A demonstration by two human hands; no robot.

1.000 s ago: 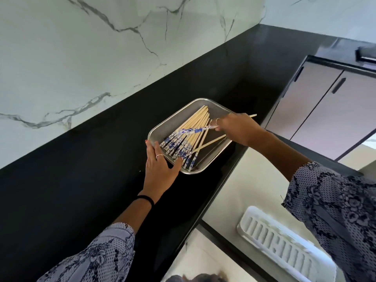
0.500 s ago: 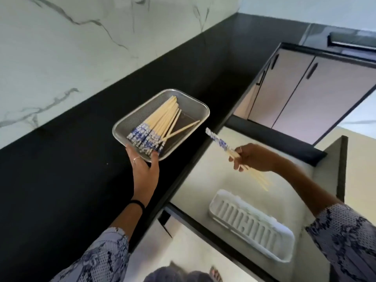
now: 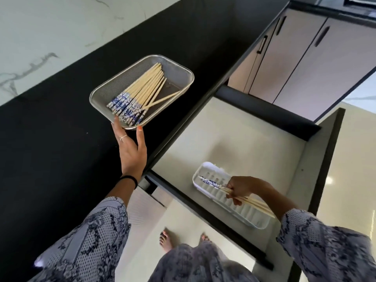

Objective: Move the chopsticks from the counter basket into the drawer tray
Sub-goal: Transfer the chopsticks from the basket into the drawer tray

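Note:
A metal mesh basket [image 3: 179, 68] sits on the black counter near its edge, holding several wooden chopsticks [image 3: 140, 92] with blue-and-white patterned ends. My left hand [image 3: 131, 147] rests at the basket's near rim, thumb and a fingertip touching it. In the open drawer below lies a white ribbed tray [image 3: 244, 211]. My right hand [image 3: 240, 189] is over the tray, shut on a pair of chopsticks [image 3: 211, 183] whose patterned ends point left, low over the tray's ribs.
The black counter [image 3: 61, 139] runs along a marble wall. The open drawer [image 3: 244, 143] has a pale floor and dark walls. Beige cabinet doors [image 3: 305, 58] stand beyond it. My bare feet [image 3: 166, 240] show on the floor below.
My right hand has carried the chopsticks from the basket down over the drawer to the white tray. My left hand stays at the basket's rim.

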